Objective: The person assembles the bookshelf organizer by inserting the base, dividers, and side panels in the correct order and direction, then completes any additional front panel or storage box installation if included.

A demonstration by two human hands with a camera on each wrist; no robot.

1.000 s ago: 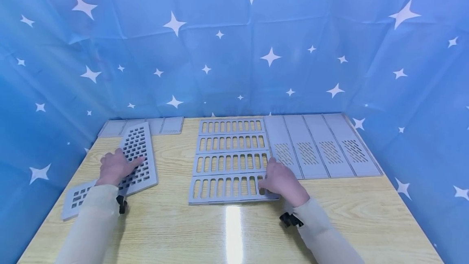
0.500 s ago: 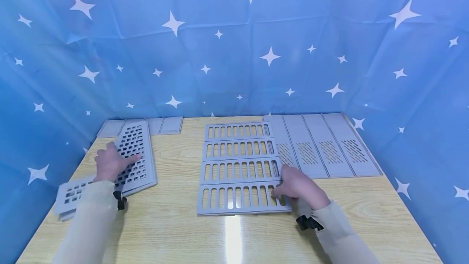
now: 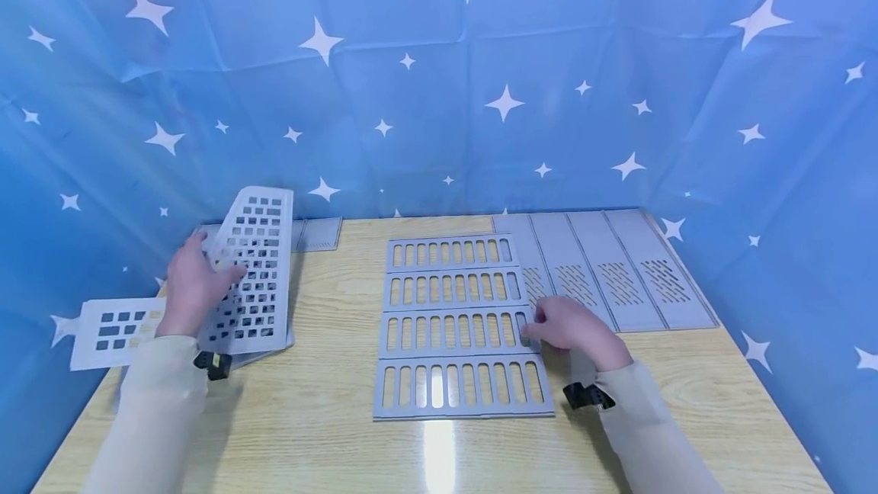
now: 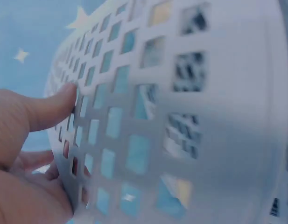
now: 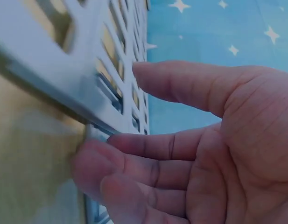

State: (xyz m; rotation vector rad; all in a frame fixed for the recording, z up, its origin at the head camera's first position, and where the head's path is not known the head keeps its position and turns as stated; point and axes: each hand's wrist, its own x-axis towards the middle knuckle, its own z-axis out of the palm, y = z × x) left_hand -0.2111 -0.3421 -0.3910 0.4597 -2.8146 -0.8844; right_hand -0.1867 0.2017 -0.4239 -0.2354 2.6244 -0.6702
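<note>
My left hand [image 3: 195,284] grips a pale grey perforated panel [image 3: 283,280] by its left side, thumb on the front face and fingers behind. The panel is tilted up, above a similar panel [image 3: 247,360] mostly hidden below it. Left of the wrist, a pale section [image 3: 116,334] with rectangular holes sticks out past the sleeve. In the middle of the table lies a grey slotted panel [image 3: 453,353] in several rows divided by seams. My right hand [image 3: 572,330] is at its right edge, thumb over an end slot. In the right wrist view, the fingertips [image 5: 94,168] sit loosely at the edge.
Several long grey panels [image 3: 590,303] with slanted slots lie side by side at the back right, overlapped by the slotted panel. Smaller flat panels [image 3: 321,235] line the back left. A blue star-patterned curtain [image 3: 425,128] surrounds the wooden table [image 3: 329,433].
My left hand has raised the perforated panel off the one below and tilted it up. The slotted panel has slid right and toward me; my right hand has moved right and changed its place along the edge.
</note>
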